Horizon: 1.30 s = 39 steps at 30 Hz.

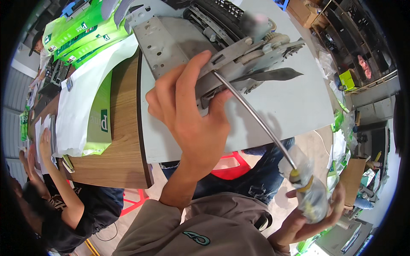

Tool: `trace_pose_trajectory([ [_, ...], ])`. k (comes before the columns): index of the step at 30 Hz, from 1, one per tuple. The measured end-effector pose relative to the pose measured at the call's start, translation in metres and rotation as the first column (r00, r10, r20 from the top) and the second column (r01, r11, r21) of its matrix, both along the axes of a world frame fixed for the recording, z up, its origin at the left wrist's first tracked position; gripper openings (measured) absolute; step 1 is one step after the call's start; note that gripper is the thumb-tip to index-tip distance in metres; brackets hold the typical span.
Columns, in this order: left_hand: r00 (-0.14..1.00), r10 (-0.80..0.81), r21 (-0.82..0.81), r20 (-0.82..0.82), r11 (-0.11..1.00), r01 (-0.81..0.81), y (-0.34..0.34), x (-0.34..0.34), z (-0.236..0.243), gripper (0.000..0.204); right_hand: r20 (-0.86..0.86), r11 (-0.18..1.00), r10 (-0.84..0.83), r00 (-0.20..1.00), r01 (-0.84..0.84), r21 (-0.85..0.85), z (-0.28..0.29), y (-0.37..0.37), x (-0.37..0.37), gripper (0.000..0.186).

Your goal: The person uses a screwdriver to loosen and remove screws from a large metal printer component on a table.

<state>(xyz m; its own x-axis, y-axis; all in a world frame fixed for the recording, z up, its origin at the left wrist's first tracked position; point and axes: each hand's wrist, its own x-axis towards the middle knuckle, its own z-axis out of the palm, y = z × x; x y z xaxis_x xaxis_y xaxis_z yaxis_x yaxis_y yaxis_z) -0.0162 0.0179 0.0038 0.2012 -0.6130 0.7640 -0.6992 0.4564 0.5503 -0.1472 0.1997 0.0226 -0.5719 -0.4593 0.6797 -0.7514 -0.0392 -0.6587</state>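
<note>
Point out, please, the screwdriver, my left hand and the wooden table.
Screwdriver point(255, 114), head view: middle of its metal shaft.
Left hand point(194, 128), head view: its back.
Wooden table point(125, 143), head view: bare top.

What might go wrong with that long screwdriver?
The screwdriver's far end meets the metal frame close to the left hand, so a slip might poke it. Crinkly plastic wraps the handle, so it might slide in the right hand.

I watch through one wide fisheye on the wearer's head, facing steeply down, close above the left hand point(197, 128) and pale-grey tabletop point(299, 104).
</note>
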Motion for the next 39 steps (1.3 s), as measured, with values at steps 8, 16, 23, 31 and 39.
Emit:
trace_pose_trajectory([
  [8,1.000,0.021,0.035,-0.006,0.999,-0.020,0.004,-0.003,0.002,0.062,0.142,0.985,0.142,0.980,-0.154,0.076,-0.006,0.018,0.001,0.087],
  [16,0.999,0.039,-0.041,0.038,0.998,-0.037,-0.002,-0.004,-0.007,0.063,0.196,0.994,0.014,0.980,-0.035,0.104,-0.002,0.014,0.011,0.086],
  [23,0.999,0.027,-0.133,0.037,0.991,-0.022,-0.004,-0.003,-0.005,0.063,0.161,0.989,-0.146,0.976,0.139,0.050,-0.005,0.021,0.019,0.094],
  [31,0.995,0.074,-0.116,0.073,0.991,-0.065,0.006,-0.017,0.003,0.064,0.178,1.000,0.002,0.984,-0.006,0.021,-0.005,0.028,0.011,0.113],
  [39,1.000,-0.014,-0.181,-0.001,0.983,0.013,-0.003,-0.008,-0.004,0.064,0.335,0.953,-0.038,0.942,-0.067,0.296,0.011,0.015,0.012,0.088],
])
